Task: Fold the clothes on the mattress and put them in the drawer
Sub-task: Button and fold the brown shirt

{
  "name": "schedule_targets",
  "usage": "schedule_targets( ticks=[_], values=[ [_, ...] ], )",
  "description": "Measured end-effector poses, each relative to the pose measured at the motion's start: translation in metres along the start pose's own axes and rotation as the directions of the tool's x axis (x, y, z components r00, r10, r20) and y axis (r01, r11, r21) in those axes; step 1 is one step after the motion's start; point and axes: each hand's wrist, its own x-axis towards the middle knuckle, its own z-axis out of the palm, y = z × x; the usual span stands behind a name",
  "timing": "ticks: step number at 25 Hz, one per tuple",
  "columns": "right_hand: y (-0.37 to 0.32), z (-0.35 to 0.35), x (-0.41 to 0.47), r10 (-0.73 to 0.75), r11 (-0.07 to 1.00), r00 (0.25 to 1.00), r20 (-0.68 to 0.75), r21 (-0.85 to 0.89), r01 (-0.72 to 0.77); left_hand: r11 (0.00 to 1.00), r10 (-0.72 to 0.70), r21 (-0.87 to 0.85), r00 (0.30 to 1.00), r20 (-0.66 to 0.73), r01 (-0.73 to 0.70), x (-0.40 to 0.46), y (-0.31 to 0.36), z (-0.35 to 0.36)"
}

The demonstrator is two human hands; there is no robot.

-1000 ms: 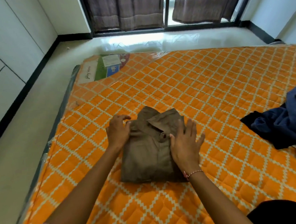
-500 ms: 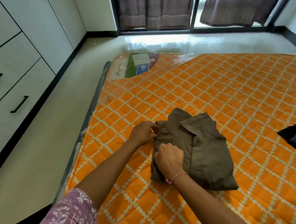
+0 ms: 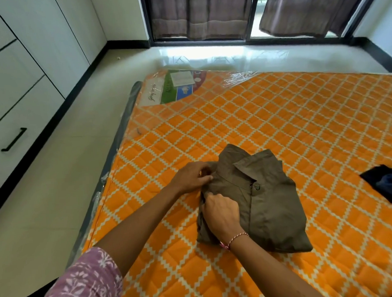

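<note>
The folded olive-brown cotton-like shirt (image 3: 268, 203) looks matt and smooth, with soft creases. The orange quilted fabric mattress (image 3: 280, 121) with its white diamond stitching sits under clear, glossy plastic wrap that crinkles at the far corner. The pale tiled floor (image 3: 57, 201) is polished and reflective. The white cabinet drawers (image 3: 18, 112) have a smooth satin finish and matt black handles. The brown curtains (image 3: 197, 12) are dull woven cloth.

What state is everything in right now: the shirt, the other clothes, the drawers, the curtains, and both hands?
Brown shirt: folded, lying on the mattress.
Dark blue clothes: unfolded heap at the right edge.
Drawers: closed.
Curtains: drawn, with a gap between them.
Left hand: pinching the shirt's left edge.
Right hand: gripping the same edge, nearer the person.
</note>
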Motion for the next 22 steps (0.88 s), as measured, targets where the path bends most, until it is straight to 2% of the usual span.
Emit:
schedule_targets(
  ticks=[1, 5, 6, 7, 8, 9, 10, 12, 13, 14, 15, 17, 18, 20, 21, 22],
  values=[
    [0.0, 0.0, 0.0, 0.003, 1.0, 1.0, 0.002, -0.009, -0.003, 0.997, -0.034, -0.073, 0.999, 0.042, 0.037, 0.002, -0.001, 0.0],
    [0.009, -0.005, 0.005, -0.029, 0.999, 0.999, 0.033, -0.02, 0.03, 0.99, -0.102, -0.08, 0.98, 0.17, 0.117, 0.01, -0.002, 0.0],
    [0.012, -0.01, 0.008, -0.058, 0.998, 0.996, 0.074, -0.011, 0.059, 0.985, -0.119, -0.105, 0.979, 0.165, 0.137, 0.012, -0.002, -0.004],
    [0.015, -0.016, 0.012, -0.104, 0.995, 0.987, 0.119, 0.016, 0.102, 0.974, -0.157, -0.15, 0.983, 0.098, 0.17, 0.013, -0.002, -0.004],
    [0.017, -0.02, 0.013, -0.157, 0.987, 0.974, 0.161, 0.047, 0.152, 0.95, -0.245, -0.208, 0.969, -0.029, 0.234, 0.012, 0.0, -0.002],
    [0.019, -0.023, 0.012, -0.197, 0.979, 0.968, 0.158, 0.073, 0.188, 0.9, -0.377, -0.297, 0.911, -0.168, 0.318, 0.009, 0.003, 0.002],
    [0.023, -0.024, 0.01, -0.204, 0.976, 0.978, 0.047, 0.088, 0.199, 0.804, -0.544, -0.417, 0.809, -0.223, 0.425, 0.006, 0.01, 0.006],
    [0.043, -0.019, 0.005, -0.071, 0.995, 0.951, -0.299, 0.045, 0.088, 0.496, -0.795, -0.64, 0.604, -0.063, 0.586, 0.0, 0.024, 0.016],
    [0.058, -0.019, 0.002, 0.016, 0.999, 0.936, -0.351, 0.034, -0.004, 0.37, -0.84, -0.689, 0.541, 0.038, 0.623, -0.001, 0.027, 0.022],
    [0.074, -0.019, -0.004, 0.076, 0.997, 0.953, -0.292, 0.039, -0.067, 0.309, -0.856, -0.698, 0.508, 0.091, 0.646, -0.001, 0.032, 0.027],
    [0.089, -0.015, -0.009, 0.094, 0.996, 0.973, -0.211, 0.031, -0.089, 0.276, -0.855, -0.703, 0.501, 0.132, 0.656, -0.002, 0.037, 0.029],
    [0.104, -0.009, -0.012, 0.032, 0.999, 0.999, 0.024, 0.031, -0.032, 0.213, -0.809, -0.739, 0.539, 0.233, 0.639, -0.003, 0.05, 0.035],
    [0.108, -0.008, -0.01, -0.013, 0.999, 0.998, 0.068, 0.046, 0.01, 0.206, -0.786, -0.744, 0.56, 0.261, 0.636, -0.005, 0.058, 0.039],
    [0.115, -0.013, 0.0, -0.007, 0.983, 1.0, 0.004, 0.183, 0.006, 0.256, -0.768, -0.731, 0.592, 0.244, 0.632, -0.008, 0.064, 0.042],
    [0.125, -0.019, 0.001, 0.088, 0.95, 0.991, -0.098, 0.308, -0.054, 0.267, -0.769, -0.737, 0.598, 0.225, 0.621, -0.012, 0.064, 0.04],
    [0.14, -0.024, 0.003, 0.248, 0.873, 0.956, -0.154, 0.463, -0.152, 0.252, -0.773, -0.751, 0.593, 0.223, 0.611, -0.015, 0.06, 0.038]
  ],
)
